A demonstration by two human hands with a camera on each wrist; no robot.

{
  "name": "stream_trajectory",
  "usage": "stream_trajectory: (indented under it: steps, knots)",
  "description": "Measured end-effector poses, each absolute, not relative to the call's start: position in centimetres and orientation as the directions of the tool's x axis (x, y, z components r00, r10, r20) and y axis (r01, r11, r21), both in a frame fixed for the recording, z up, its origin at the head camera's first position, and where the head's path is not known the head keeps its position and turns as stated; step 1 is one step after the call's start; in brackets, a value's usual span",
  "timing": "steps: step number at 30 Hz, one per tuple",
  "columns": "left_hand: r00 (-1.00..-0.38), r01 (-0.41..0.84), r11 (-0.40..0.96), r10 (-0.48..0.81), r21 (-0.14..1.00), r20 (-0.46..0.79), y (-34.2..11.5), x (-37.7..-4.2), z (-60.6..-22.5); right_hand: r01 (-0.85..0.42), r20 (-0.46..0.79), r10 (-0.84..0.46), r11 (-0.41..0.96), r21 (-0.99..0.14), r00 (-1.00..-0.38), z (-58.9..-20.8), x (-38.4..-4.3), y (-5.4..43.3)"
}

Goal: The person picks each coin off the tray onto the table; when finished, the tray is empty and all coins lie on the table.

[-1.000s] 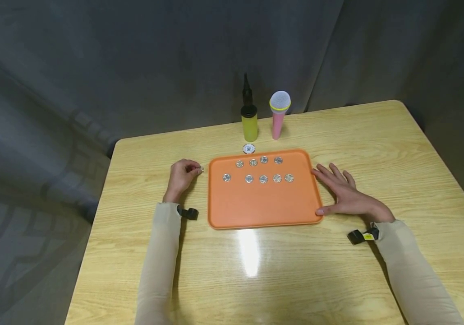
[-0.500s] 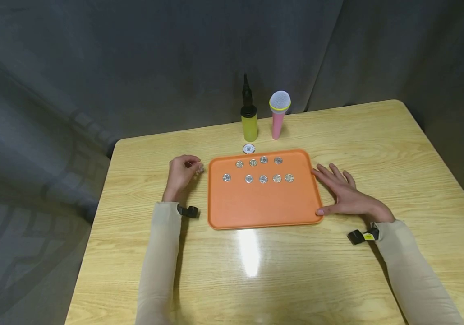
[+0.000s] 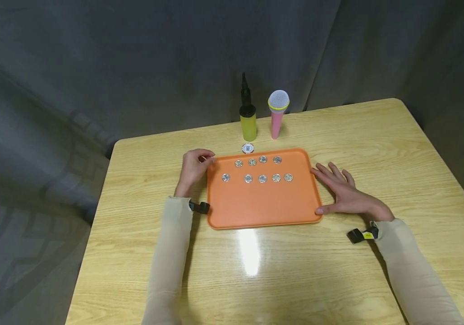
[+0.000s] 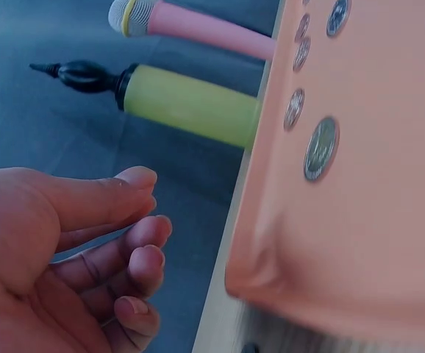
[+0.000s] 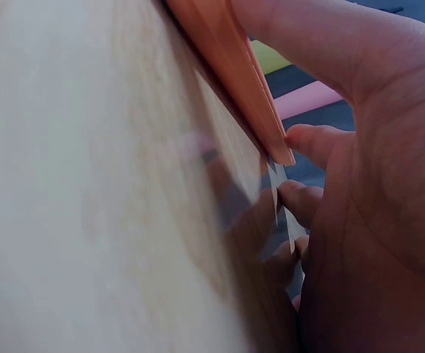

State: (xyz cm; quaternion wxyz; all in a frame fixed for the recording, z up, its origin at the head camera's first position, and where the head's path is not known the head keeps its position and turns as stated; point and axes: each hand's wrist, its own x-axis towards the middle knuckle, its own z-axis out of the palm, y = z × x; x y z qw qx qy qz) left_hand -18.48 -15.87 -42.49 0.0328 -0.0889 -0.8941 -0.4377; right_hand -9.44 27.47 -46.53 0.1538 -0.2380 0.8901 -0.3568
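Observation:
My left hand [image 3: 193, 167] hovers by the far left corner of the orange tray [image 3: 264, 205], thumb and forefinger pinched together. The silver coin seen at its fingertips earlier has left the table; in the left wrist view these fingers [image 4: 139, 187] hide it. Two uneven rows of silver coins [image 3: 263, 178] lie flat in the far half of the tray. At the tray's right edge rests my right hand [image 3: 347, 198], fingers spread, with thumb and forefinger touching the rim. Close up in the right wrist view, the thumb lies along the tray's side [image 5: 231, 73].
Behind the tray stand a yellow pump [image 3: 249, 126] with a black top and a pink toy microphone [image 3: 277, 119]. A white poker chip [image 3: 248, 148] lies between the pump and the tray. A dark curtain [image 3: 167, 67] hangs behind the wooden table [image 3: 134, 234].
My left hand has lifted the coin off the table left of the tray and moved right and away to the tray's far left corner. The right hand has stayed in place.

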Motion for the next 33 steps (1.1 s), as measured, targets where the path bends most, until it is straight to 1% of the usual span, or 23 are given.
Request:
stream_trajectory:
  steps: [11,20,28,33]
  knots:
    - [-0.975,0.210,0.614,0.189,0.761,0.116,-13.4,-19.0,-42.7,-0.302,-0.119,-0.529,0.639,-0.708,-0.840,-46.3,-9.5,27.5]
    - [-0.987,0.112,0.645,0.159,0.756,0.011,-11.8,-19.1,-43.4,-0.305,-0.113,-0.528,0.638,-0.707,-0.842,-46.3,-9.4,27.5]
    - [-0.980,0.125,0.664,0.200,0.737,-0.014,-11.1,-19.2,-43.9,-0.306,-0.112,-0.528,0.639,-0.706,-0.842,-46.5,-9.5,27.5]
    - [-0.979,0.116,0.698,0.199,0.707,-0.036,-10.7,-19.3,-44.2,-0.303,-0.114,-0.526,0.638,-0.708,-0.843,-46.6,-9.4,27.5]
